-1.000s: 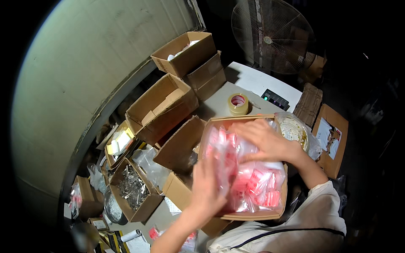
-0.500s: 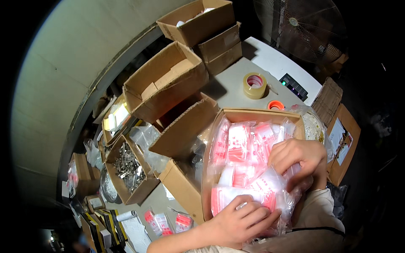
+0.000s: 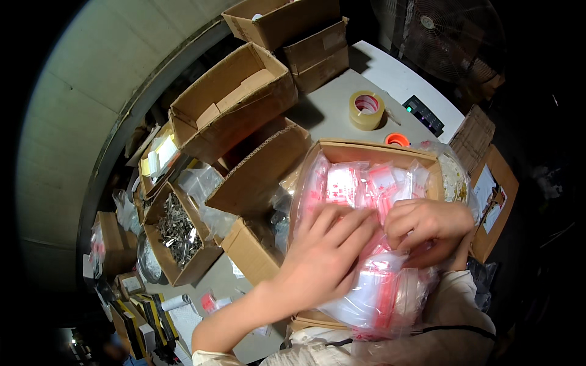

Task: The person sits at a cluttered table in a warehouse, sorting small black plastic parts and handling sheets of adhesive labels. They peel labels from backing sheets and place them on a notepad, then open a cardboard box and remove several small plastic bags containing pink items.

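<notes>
An open cardboard box [image 3: 381, 150] stands in front of me, filled with clear plastic packets of small zip bags [image 3: 345, 183] with pink-red print. My left hand [image 3: 329, 253] reaches over the packets, fingers bent and bunched at a plastic packet near the middle of the box. Beside it, my right hand [image 3: 430, 226] has its fingers curled tightly on plastic; the fingertips are partly hidden. A larger clear packet of bags with a red band [image 3: 381, 296] lies below both hands, across the box's near edge and against my clothes.
Left of the box stand open cartons, one holding small metal parts [image 3: 179, 232], another nearly bare inside [image 3: 235, 97]. Beyond lie a clear tape roll [image 3: 366, 111], an orange ring [image 3: 397, 140] and a black device with lights [image 3: 424, 116]. A fan [image 3: 439, 36] stands at the back.
My left hand has moved up and away from the near packet, over the box's middle beside my right hand. The near packet has shifted down, its red band now facing differently. The view has shifted slightly.
</notes>
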A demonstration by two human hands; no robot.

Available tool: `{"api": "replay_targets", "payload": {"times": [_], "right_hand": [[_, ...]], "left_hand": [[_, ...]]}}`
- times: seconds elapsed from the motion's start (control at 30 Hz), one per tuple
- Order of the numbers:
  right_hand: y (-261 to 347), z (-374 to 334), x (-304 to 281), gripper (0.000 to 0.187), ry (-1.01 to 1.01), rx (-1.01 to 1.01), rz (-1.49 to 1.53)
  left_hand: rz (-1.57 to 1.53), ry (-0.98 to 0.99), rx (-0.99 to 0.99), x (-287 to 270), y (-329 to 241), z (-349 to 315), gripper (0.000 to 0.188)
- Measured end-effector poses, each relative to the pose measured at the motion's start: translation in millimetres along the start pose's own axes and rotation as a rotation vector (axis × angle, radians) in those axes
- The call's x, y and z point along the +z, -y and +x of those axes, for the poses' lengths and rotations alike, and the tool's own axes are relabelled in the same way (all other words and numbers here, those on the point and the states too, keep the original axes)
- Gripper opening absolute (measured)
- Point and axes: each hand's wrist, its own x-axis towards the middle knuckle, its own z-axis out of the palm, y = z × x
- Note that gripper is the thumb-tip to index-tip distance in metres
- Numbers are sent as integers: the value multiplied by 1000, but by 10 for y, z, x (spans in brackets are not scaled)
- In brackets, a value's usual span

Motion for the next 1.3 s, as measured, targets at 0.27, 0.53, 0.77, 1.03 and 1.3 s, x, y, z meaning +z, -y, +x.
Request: {"api": "replay_targets", "payload": {"times": [0.27,0.53,0.77,1.03,1.3], "right_hand": [[5,-32,41,21,-76,-71,25],[-87,-198,58,24,-122,-289,177],[-86,-180,-1,25,-69,-320,192],[-37,-289,111,17,-365,-111,154],[-183,-312,90,20,-371,-218,64]], "left_hand": [[883,-6,80,-89,297,157,22],[502,42,-47,-396,245,-45,19],[-67,394,0,-183,-241,-140,69],[-783,-408,-586,-257,-21,-400,45],[-1611,-486,-313,-384,342,-295,47]]}}
